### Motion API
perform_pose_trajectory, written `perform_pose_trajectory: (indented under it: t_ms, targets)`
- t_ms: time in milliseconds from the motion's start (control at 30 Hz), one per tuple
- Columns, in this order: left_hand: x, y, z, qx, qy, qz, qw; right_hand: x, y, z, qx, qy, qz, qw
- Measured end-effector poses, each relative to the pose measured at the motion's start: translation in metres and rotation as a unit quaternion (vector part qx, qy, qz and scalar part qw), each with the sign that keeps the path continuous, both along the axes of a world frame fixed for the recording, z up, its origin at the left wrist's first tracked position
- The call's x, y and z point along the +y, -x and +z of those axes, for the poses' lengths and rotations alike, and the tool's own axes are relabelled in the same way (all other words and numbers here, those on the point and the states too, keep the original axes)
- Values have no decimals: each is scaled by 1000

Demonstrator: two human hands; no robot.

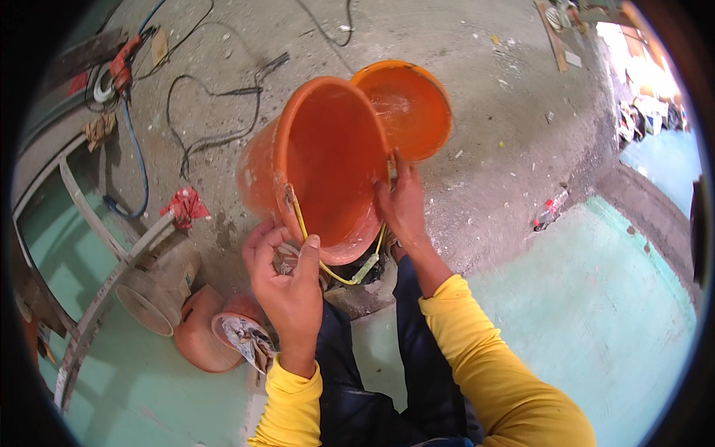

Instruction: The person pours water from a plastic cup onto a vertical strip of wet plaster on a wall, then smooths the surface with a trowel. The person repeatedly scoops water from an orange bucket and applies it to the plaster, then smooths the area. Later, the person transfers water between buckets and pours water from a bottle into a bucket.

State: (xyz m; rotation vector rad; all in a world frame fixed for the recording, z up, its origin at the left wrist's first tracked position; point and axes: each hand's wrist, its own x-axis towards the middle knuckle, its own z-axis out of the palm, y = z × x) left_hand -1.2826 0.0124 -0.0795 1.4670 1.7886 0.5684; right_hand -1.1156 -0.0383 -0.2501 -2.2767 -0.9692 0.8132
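Note:
An orange-red bucket (328, 160), its inside smeared, is tipped so that its mouth faces me. My right hand (404, 203) grips its right rim, thumb on the inner side. My left hand (287, 272) is beside the lower left rim, fingers apart and thumb raised; whether its fingertips touch the bucket I cannot tell. A yellow wire handle (333, 275) with a pale grip hangs from the rim between my hands. Just behind, an orange basin (412, 112) with a wet-looking inside rests on the floor, partly hidden by the bucket.
Black cables (216, 93) and a red power tool (123, 67) lie on the dusty concrete at the far left. A metal frame (112, 276), a dirty translucent bucket (153, 294) and terracotta-coloured containers (201, 331) are at the left. A plastic bottle (550, 208) lies at the right.

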Motion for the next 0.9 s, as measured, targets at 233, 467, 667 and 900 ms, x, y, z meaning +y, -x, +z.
perform_pose_trajectory:
  t_ms: [233, 467, 667, 900]
  targets:
    - [7, -102, 31, -173, 121, 8, 977, -35, 4, -27, 318, 64, -103, 940]
    - [-3, -152, 43, -83, 50, -145, 985, -30, 1, 0, 543, -92, -156, 820]
    - [-8, -161, 66, -58, 55, -131, 988, -21, 1, 5, 454, -22, -86, 887]
    - [-13, -128, 72, -49, 38, -90, 994, -21, 32, 4, 444, -9, -22, 896]
